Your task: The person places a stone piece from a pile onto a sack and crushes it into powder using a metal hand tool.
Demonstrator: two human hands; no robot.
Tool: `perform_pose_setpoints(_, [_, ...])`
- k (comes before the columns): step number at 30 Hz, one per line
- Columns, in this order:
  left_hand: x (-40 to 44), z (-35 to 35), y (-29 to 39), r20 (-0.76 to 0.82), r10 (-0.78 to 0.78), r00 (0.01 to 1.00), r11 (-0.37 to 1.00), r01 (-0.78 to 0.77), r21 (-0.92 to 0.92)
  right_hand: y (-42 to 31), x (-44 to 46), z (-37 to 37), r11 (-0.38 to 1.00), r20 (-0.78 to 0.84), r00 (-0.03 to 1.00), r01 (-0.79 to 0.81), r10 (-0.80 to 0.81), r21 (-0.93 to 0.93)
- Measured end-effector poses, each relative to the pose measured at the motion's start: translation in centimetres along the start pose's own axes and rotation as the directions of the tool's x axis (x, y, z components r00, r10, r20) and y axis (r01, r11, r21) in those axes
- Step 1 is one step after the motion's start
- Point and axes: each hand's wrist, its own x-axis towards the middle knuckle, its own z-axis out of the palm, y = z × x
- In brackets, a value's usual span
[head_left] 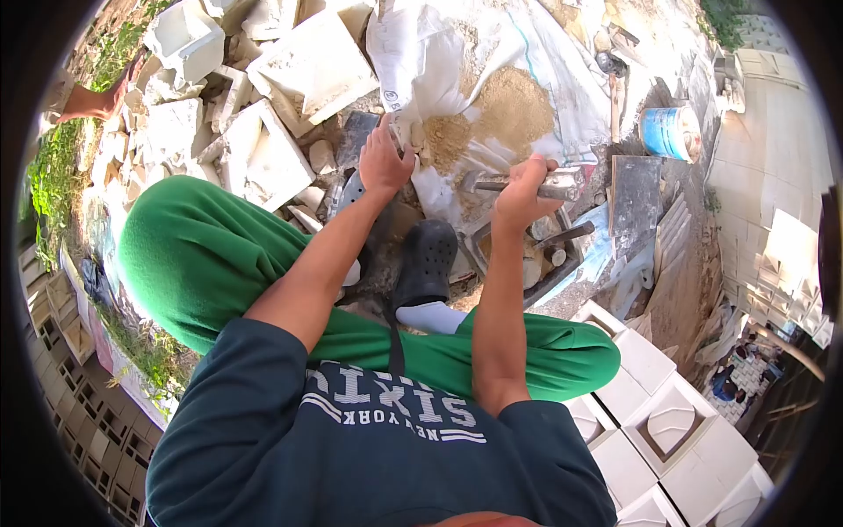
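Observation:
My right hand [524,195] is closed around a short, grey hand tool [562,185] that lies crosswise in the fist; its flat metal part shows to the left, but its exact kind is unclear. My left hand [385,162] reaches forward above a dark clog, fingers stretched out and thumb apart, at the near left edge of a white sack [417,61]. Spread on the sack, beyond and between both hands, is a heap of tan sandy powder [514,105]. Below my right hand stands a dark-rimmed mould or frame [562,268] with pieces inside.
Broken pale blocks [320,66] pile up at left. To the right are a blue-and-white bucket [669,133], a hammer-like tool [615,97] and a dark board [636,198]. Finished-looking white blocks [672,422] stand in rows at lower right. Another person's leg [92,101] shows at upper left.

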Motion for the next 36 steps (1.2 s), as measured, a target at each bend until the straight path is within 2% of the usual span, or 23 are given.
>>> perform_pose_setpoints(2, [0.2,0.1,-0.1,0.012,-0.003,1.0,1.0,0.003,-0.003,-0.2,0.2,0.3,0.999,-0.037,0.999,-0.038,0.039,0.026])
perform_pose_setpoints(4, [0.2,0.2,-0.1,0.009,-0.011,1.0,1.0,0.011,0.002,0.2,0.4,0.0,0.994,-0.081,0.996,0.038,-0.03,0.098])
perform_pose_setpoints(9, [0.2,0.6,-0.3,-0.024,0.013,1.0,1.0,-0.012,0.016,0.4,-0.1,-0.1,0.992,0.013,1.0,0.008,-0.01,0.126])
perform_pose_setpoints(12, [0.3,0.7,-0.4,0.004,0.001,1.0,1.0,-0.001,0.014,1.0,-0.3,0.7,0.979,0.079,0.997,0.009,-0.025,0.206])
perform_pose_setpoints(16, [0.3,0.6,-0.2,0.021,-0.01,1.0,1.0,0.01,0.014,0.2,1.0,2.5,0.994,0.059,0.997,-0.053,0.047,0.091])
perform_pose_setpoints(18, [0.6,0.6,-0.2,0.019,-0.017,1.0,1.0,0.017,0.014,-1.7,2.1,2.8,0.991,0.259,0.966,-0.06,0.026,0.123])
perform_pose_setpoints(19, [0.5,0.6,-0.3,0.008,-0.008,1.0,1.0,0.008,0.004,-2.3,2.6,2.3,0.972,0.328,0.944,-0.051,-0.028,0.23])
perform_pose_setpoints(22, [0.2,0.5,-0.3,0.036,-0.021,0.999,1.0,0.021,-0.015,-4.5,3.1,2.2,0.956,0.395,0.913,-0.022,-0.1,0.292])
perform_pose_setpoints(24, [0.7,0.4,-0.3,0.06,-0.036,0.998,0.999,0.038,-0.021,-3.2,3.2,1.9,0.948,0.384,0.921,-0.065,-0.063,0.31])
perform_pose_setpoints(26, [0.4,0.5,-0.4,0.051,-0.036,0.998,0.999,0.038,-0.036,-0.2,2.8,1.4,0.991,0.371,0.928,-0.012,-0.037,0.13])
perform_pose_setpoints(27, [0.3,0.2,-0.2,0.056,-0.032,0.998,0.999,0.035,-0.038,0.9,2.1,2.5,0.985,0.274,0.961,-0.074,0.028,0.157])
perform_pose_setpoints(28, [0.5,-0.2,0.0,0.127,-0.082,0.988,0.995,0.088,-0.045,1.0,2.7,2.5,0.985,0.27,0.963,-0.067,0.022,0.157])
perform_pose_setpoints(30, [-0.4,-0.4,0.4,0.206,-0.141,0.968,0.987,0.154,-0.048,0.0,3.9,2.1,0.983,0.399,0.913,-0.139,0.081,0.118])
perform_pose_setpoints(32, [0.5,0.1,0.0,0.129,-0.102,0.986,0.988,0.115,-0.099,-2.2,4.5,1.9,0.978,0.428,0.903,-0.111,0.027,0.174])
perform_pose_setpoints(33, [0.4,0.1,-0.2,0.13,-0.118,0.984,0.987,0.13,-0.094,-3.6,5.0,1.7,0.979,0.469,0.881,-0.036,-0.063,0.2])
perform_pose_setpoints(34, [0.2,0.1,-0.2,0.139,-0.116,0.984,0.989,0.127,-0.074,-4.6,5.3,1.4,0.945,0.445,0.891,-0.069,-0.086,0.319])
perform_pose_setpoints(36, [0.5,0.1,0.1,0.138,-0.101,0.985,0.992,0.11,-0.062,-6.5,5.1,1.3,0.918,0.437,0.893,-0.086,-0.102,0.388])
